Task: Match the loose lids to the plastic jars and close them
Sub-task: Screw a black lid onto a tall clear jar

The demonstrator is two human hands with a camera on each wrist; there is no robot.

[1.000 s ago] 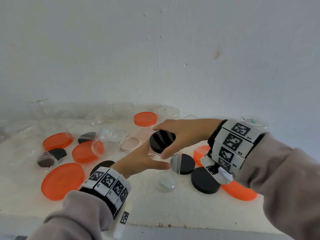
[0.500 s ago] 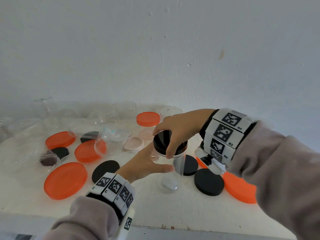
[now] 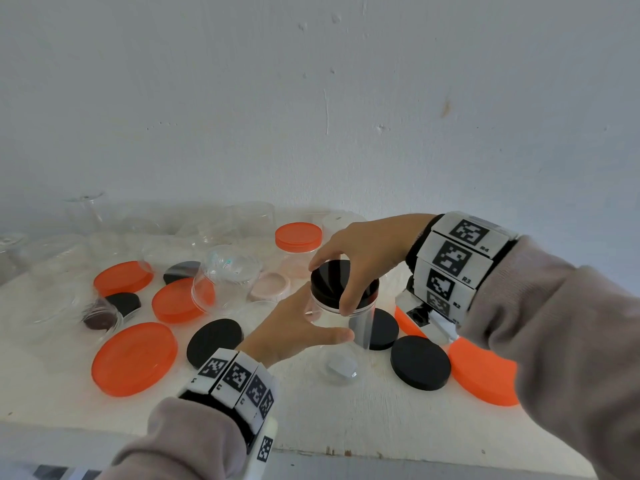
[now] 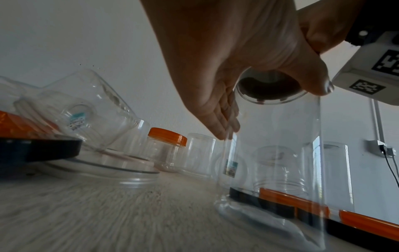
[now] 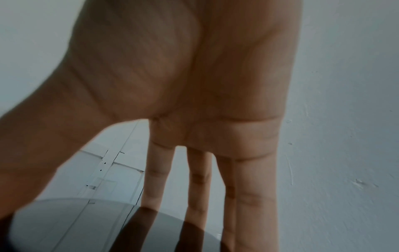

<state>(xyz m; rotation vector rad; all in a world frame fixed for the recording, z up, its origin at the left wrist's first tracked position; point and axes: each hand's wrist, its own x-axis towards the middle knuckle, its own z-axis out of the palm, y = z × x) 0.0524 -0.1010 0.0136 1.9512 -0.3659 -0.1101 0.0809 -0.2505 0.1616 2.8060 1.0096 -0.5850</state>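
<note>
1. Black plastic is what tops the clear jar [image 3: 341, 317]: a black lid [image 3: 332, 280] is seated on its mouth, near the middle of the white table [image 3: 346, 420].
2. The lid is gripped from above by the right hand [image 3: 363, 247], with thumb and fingers curled down around its rim.
3. The jar's wall is clasped by the left hand [image 3: 294, 327], with the thumb on the near side and the fingers on the far side, as is shown in the left wrist view [image 4: 226, 68].
4. Whether the threads are engaged cannot be told; the lid is judged to be in the course of being screwed on.
5. Cross-threading is the main risk: if the lid is turned while tilted, it may jam or sit crooked.
6. The thin wall could be squeezed out of round by too firm a clasp, so that the lid binds.
7. If the jar is allowed to spin with the lid, nothing is tightened.
8. A loose black lid [image 3: 420, 362] and an orange lid [image 3: 481, 372] lie just beside the base and could be knocked by the right wrist.
</note>
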